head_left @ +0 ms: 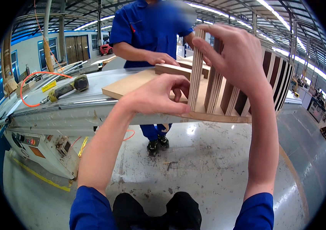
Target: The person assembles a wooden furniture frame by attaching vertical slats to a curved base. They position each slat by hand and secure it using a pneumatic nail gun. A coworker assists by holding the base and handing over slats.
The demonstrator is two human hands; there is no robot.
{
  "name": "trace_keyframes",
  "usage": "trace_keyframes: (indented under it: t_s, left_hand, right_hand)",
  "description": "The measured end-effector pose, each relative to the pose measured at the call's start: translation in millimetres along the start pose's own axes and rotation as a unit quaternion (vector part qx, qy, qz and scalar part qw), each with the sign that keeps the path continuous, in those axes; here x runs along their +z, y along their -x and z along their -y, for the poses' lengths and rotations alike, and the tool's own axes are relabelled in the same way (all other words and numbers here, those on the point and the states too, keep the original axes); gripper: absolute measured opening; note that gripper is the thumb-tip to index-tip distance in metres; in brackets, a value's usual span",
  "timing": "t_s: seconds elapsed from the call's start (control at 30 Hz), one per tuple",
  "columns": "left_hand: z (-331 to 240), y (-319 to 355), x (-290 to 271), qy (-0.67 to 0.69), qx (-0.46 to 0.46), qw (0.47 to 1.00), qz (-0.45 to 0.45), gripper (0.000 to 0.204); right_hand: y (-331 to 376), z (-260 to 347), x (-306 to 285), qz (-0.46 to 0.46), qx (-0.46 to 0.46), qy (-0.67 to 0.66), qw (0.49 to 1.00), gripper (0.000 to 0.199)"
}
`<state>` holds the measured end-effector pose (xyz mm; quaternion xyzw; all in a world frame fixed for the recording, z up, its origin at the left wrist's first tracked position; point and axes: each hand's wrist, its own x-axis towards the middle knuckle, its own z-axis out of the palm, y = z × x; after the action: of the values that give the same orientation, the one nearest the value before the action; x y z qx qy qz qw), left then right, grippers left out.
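Plywood slat [196,73] is what both my hands are on: a thin, flat strip with layered pale edges, standing upright with its long axis vertical, its narrow edge turned toward me, its foot on the pale wooden base board [132,86].

From the largest down: I see a big industrial hall with a ribbed metal roof, rows of strip lights, and a worn, glossy grey concrete floor [209,165] with a yellow line. Across it runs a long grey metal machine table [74,111], smooth and dull. On it rests the flat base board, and behind my slat stands a row of similar upright slats [247,84], dark brown on their faces and pale on their edges. A person in a blue work suit [147,27] stands opposite, one hand resting on a wooden block [172,69].

My right hand [236,57] pinches the slat's top between fingers and thumb. My left hand [159,96] is curled shut around its lower part. A yellow and black power tool [69,87] with an orange hose [36,78] lies well apart on the left.
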<state>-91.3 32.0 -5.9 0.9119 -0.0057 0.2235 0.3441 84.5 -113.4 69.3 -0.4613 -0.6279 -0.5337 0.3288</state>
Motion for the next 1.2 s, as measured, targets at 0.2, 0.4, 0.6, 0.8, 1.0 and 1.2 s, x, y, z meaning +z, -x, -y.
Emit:
trace_keyframes:
  t_s: [0.2, 0.4, 0.6, 0.8, 1.0, 1.2]
  left_hand:
    - [-2, -4, -2, -0.015, 0.015, 1.0, 0.003, 0.056]
    - [1, -8, 2, 0.001, -0.013, 1.0, 0.006, 0.051]
    - [1, -3, 3, -0.01, -0.007, 1.0, 0.009, 0.048]
    - [2, -6, 2, -0.017, -0.004, 1.0, 0.006, 0.045]
    - [2, -7, 2, -0.035, 0.013, 0.999, -0.013, 0.057]
    - [2, -4, 2, -0.044, 0.031, 0.998, -0.03, 0.053]
  right_hand:
    - [-6, 7, -11, 0.03, 0.008, -0.009, 0.999, 0.028]
    - [-8, 7, -13, 0.073, 0.029, -0.018, 0.997, 0.034]
    - [-10, 14, -15, 0.07, 0.057, -0.019, 0.996, 0.036]
    - [-7, 11, -7, 0.031, 0.019, -0.013, 0.999, 0.026]
    - [-13, 16, -10, 0.093, 0.044, 0.008, 0.995, 0.028]
    - [-11, 15, -8, 0.041, 0.014, 0.013, 0.999, 0.027]
